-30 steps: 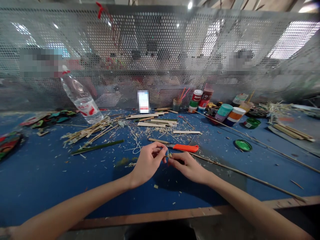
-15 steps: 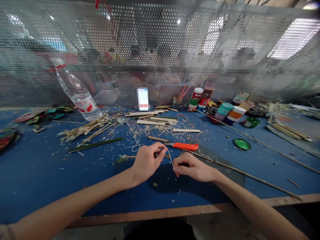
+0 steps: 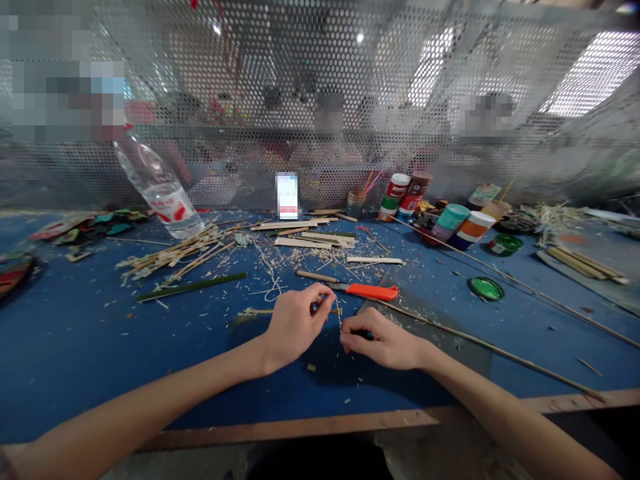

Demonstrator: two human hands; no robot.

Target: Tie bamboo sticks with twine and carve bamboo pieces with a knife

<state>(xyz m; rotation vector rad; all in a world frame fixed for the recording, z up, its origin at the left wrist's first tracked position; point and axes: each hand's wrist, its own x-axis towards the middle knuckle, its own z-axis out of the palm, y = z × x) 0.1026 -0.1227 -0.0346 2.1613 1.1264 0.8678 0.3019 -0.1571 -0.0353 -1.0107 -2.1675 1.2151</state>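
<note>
Between my two hands runs a short length of white twisted string. My left hand pinches its upper end between thumb and forefinger. Lower and to the right, my right hand pinches the other end, its fingers curled. Behind my left hand lies a thin stick with a whitish tied end, partly hidden by that hand. Just beyond my hands is a utility knife with an orange handle, its blade close to a short round wooden stick. Loose white string lies beyond my left hand.
A bundle of tied sticks and a water bottle are at the left. Flat wood strips lie ahead among shavings. Paint bottles stand at the right, near a green paint lid. One long thin rod reaches the front edge.
My right hand has shifted slightly left, and the string between my hands now hangs closer to upright. My left hand has stayed almost in place, still pinching.
</note>
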